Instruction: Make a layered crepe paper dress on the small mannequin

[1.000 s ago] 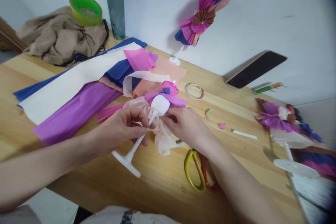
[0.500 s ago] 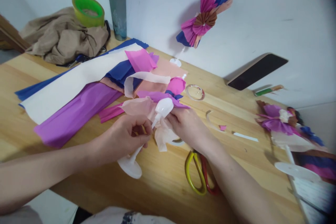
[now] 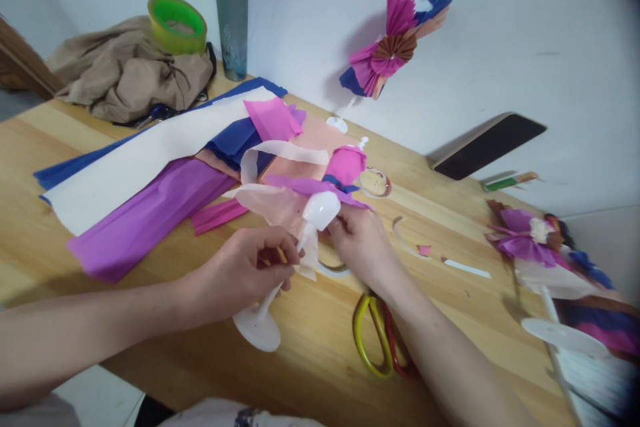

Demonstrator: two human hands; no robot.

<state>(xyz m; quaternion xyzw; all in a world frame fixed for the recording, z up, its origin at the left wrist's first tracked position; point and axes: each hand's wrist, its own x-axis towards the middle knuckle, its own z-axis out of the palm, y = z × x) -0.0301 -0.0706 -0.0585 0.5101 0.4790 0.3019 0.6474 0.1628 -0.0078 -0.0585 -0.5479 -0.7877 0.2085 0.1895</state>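
My left hand (image 3: 245, 273) is closed around the thin stem of a white plastic doll stand (image 3: 257, 332). Its round base points toward me, and a smooth white rounded end (image 3: 321, 209) shows at the far end of the stem. My right hand (image 3: 367, 247) is closed beside that rounded end, its fingertips pinching the edge of a paper dress. The dress has a bright pink top (image 3: 346, 163), a dark blue band, a purple layer (image 3: 295, 185) and a pale pink layer (image 3: 273, 205). A small white tip sticks out beyond the pink top.
Strips of crepe paper (image 3: 150, 220) in purple, white and blue spread at left. Yellow and red scissors (image 3: 367, 340) lie by my right forearm. Rolls of tape (image 3: 375, 182), paper scraps, a phone (image 3: 490, 145), a flask (image 3: 234, 27) and finished paper-dressed figures (image 3: 530, 233) stand or lie around.
The stand and paper dress have shifted slightly right and toward me with both hands. The pale pink layer hangs less below the rounded end. The whole view has shifted a little.
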